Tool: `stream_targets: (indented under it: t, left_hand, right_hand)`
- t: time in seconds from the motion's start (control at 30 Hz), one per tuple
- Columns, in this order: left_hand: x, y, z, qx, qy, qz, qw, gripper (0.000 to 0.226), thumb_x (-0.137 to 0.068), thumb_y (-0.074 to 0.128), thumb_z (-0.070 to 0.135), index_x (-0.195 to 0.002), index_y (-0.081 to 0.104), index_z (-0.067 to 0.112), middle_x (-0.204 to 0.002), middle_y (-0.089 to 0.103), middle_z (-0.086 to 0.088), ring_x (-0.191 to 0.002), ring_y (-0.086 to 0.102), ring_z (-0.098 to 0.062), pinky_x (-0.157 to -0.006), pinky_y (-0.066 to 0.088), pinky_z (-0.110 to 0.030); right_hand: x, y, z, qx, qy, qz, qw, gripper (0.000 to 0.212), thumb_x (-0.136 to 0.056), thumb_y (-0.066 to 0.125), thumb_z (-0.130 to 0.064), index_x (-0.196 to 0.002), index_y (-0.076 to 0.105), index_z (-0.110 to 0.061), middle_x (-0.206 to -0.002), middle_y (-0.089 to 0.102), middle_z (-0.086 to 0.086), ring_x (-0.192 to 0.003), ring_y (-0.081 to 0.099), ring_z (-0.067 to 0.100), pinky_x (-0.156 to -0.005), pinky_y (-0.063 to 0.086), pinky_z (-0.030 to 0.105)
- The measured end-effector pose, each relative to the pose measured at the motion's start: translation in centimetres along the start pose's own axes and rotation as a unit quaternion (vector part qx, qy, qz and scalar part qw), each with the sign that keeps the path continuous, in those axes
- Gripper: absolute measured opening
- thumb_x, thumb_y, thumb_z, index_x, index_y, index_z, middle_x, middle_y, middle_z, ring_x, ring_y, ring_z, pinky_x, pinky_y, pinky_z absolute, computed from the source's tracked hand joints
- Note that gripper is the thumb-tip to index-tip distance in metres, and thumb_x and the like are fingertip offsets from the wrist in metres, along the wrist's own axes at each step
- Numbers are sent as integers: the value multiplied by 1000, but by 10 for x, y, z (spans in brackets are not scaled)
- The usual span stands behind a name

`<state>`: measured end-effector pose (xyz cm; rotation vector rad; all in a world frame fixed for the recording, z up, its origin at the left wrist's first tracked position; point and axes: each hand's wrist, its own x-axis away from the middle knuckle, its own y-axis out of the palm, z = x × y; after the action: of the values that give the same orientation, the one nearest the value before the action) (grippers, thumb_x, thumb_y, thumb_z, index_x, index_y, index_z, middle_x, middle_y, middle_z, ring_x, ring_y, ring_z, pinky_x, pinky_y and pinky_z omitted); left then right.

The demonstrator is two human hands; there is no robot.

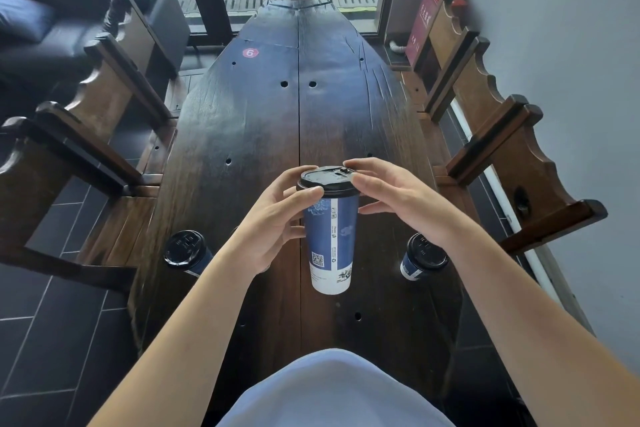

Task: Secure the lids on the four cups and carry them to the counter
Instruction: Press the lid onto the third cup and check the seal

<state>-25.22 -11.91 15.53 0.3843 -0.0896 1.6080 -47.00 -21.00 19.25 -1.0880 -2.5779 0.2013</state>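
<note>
A tall blue-and-white paper cup (331,239) with a black lid (327,178) is held above the dark wooden table (242,121). My left hand (277,218) grips the cup's upper side, thumb against the lid's rim. My right hand (398,194) rests its fingers on the lid's right edge. A second lidded cup (185,251) stands on the table to the left of my left forearm. A third lidded cup (423,256) stands to the right, partly behind my right forearm. No fourth cup shows.
Wooden benches with carved backs flank the table, one on the left (79,135) and one on the right (502,121). A red number sticker (250,53) sits on the far tabletop. A dark sofa (52,28) stands at the far left, and glass doors lie beyond the table.
</note>
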Motion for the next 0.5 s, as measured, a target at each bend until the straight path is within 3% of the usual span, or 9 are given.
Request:
stream_targets:
  t: [0.13, 0.27, 0.43, 0.5]
  left_hand:
    - [1, -2, -1, -5, -1, -4, 1000, 77, -73, 81, 48, -143, 58, 26, -130, 74, -5, -125, 68, -33, -107, 52, -64]
    - [0, -1, -5, -3, -8, -1, 1000, 82, -72, 82, 47, -146, 55, 25, -134, 73, -5, -128, 67, -33, -107, 53, -61]
    - [-3, -4, -14, -19, -30, 0, 999, 79, -74, 83, 45, -146, 56, 27, -134, 73, -4, -126, 68, -29, -104, 56, -53]
    - [-7, -5, -20, -38, -40, 0, 998, 71, -80, 84, 39, -145, 57, 31, -132, 74, 0, -125, 70, -25, -106, 57, -52]
  right_hand:
    - [-3, 3, -5, 17, 4, 10, 1000, 78, -80, 64, -63, -145, 53, -21, -135, 66, -5, -119, 66, 8, -93, 59, 27]
    - [-6, 10, 2, -8, 14, 9, 1000, 65, -81, 68, -57, -134, 59, -21, -122, 72, -11, -110, 70, 0, -83, 59, 19]
    - [-8, 14, 16, -7, 33, 4, 999, 54, -80, 69, -59, -127, 60, -33, -120, 71, -14, -105, 68, -7, -78, 57, 16]
    - [-9, 14, 23, 22, 40, 9, 999, 56, -80, 69, -62, -129, 59, -37, -122, 69, -15, -108, 68, -2, -81, 58, 19]
